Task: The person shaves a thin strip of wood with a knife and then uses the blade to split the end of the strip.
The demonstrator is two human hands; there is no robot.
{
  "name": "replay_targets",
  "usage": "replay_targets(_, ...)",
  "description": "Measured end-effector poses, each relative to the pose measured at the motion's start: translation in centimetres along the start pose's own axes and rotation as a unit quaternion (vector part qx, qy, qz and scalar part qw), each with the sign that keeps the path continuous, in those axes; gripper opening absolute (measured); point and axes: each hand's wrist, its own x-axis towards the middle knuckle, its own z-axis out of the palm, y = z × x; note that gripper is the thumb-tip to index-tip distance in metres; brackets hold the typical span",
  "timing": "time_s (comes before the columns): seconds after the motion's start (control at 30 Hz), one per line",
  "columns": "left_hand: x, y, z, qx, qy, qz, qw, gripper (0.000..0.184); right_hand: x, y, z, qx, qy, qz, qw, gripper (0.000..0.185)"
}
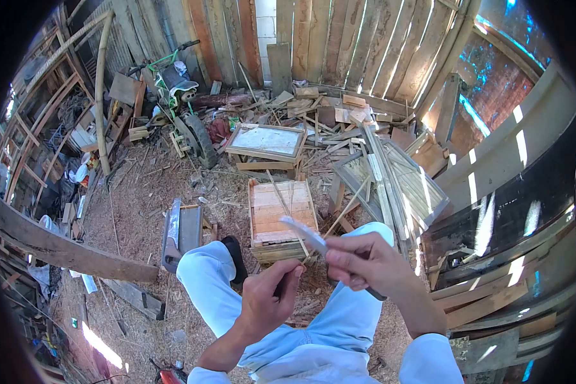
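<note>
A wall (307, 45) of upright planks closes off the far side, with a heap of wood scraps (326, 109) on the shavings-strewn ground below it. A green-framed bike (179, 89) leans at the far left. On the right, a glazed frame (406, 176) lies tilted, long boards (384, 173) resting over its left part. The person sits with knees (205, 265) apart, in pale trousers, above an open wooden box (281, 214) in the middle. Just beyond it, a framed panel (267, 141) rests over wood pieces. Left of the box stands a low, dark-topped bench (191, 227), a saw (172, 233) along its left side.

Between the knees, the right hand (368, 265) has its fingers closed round the handle of a knife (306, 235), blade pointing far and left. The left hand (272, 291), just beside it on the left, pinches thin wood between thumb and forefinger near the knife. Two thin sticks (280, 197) converge there, over the box and its right side; which one is pinched cannot be told.
</note>
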Motion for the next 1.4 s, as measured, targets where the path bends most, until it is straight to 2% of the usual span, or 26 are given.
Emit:
replay_targets(0.17,-0.2,0.1,-0.3,-0.009,-0.017,-0.017,1.000,0.010,-0.4,-1.7,-1.2,0.007,0.083,-0.058,0.995,0.036)
replay_targets(0.27,0.1,0.4,0.1,-0.011,-0.007,0.006,1.000,0.010,-0.1,0.0,0.2,-0.006,-0.006,0.002,1.000,0.038)
replay_targets(0.37,0.3,0.2,0.4,0.006,0.009,0.048,0.999,0.010,0.3,0.7,0.7,0.025,-0.056,0.021,0.998,0.038)
replay_targets(0.43,0.2,0.1,0.4,0.014,0.020,0.070,0.997,0.011,0.2,0.6,0.4,0.034,-0.054,0.010,0.998,0.036)
replay_targets(0.53,0.2,0.2,0.3,0.011,0.016,0.073,0.997,0.011,-0.1,0.0,0.2,-0.003,-0.012,0.020,1.000,0.033)
replay_targets(0.63,-0.1,0.5,0.0,0.008,-0.001,0.032,0.999,0.011,-0.6,-0.8,-1.1,-0.005,0.017,-0.019,1.000,0.032)
replay_targets(0.7,-0.5,0.4,-0.2,0.002,-0.015,0.013,1.000,0.010,-1.0,-2.0,-1.8,0.026,0.101,-0.059,0.993,0.030)
replay_targets(0.83,-0.2,0.1,0.1,0.008,-0.008,0.024,1.000,0.009,-1.1,-1.7,-1.7,0.034,0.040,-0.056,0.997,0.033)
replay_targets(0.87,0.0,0.1,0.4,0.014,0.006,0.049,0.999,0.011,-0.9,-1.3,-1.4,0.027,0.006,-0.018,0.999,0.034)
replay_targets(1.03,-0.1,-0.3,0.5,0.068,0.037,0.118,0.990,0.017,-0.6,-0.5,-0.7,0.056,-0.028,0.000,0.998,0.028)
replay_targets(1.1,-0.2,-0.2,0.2,0.084,0.009,0.117,0.989,0.020,-0.8,-1.2,-1.0,0.054,0.042,-0.034,0.997,0.034)
replay_targets(1.17,0.0,-0.1,0.1,0.078,0.016,0.124,0.989,0.020,-1.0,-1.4,-1.4,0.048,0.042,-0.039,0.997,0.033)
replay_targets(1.23,0.1,-0.1,0.1,0.073,0.023,0.132,0.988,0.020,-1.5,-2.5,-1.9,0.018,0.085,-0.073,0.994,0.022)
replay_targets(1.4,0.0,0.0,0.1,0.077,0.011,0.118,0.990,0.020,-1.3,-2.7,-2.5,0.022,0.079,-0.079,0.993,0.022)
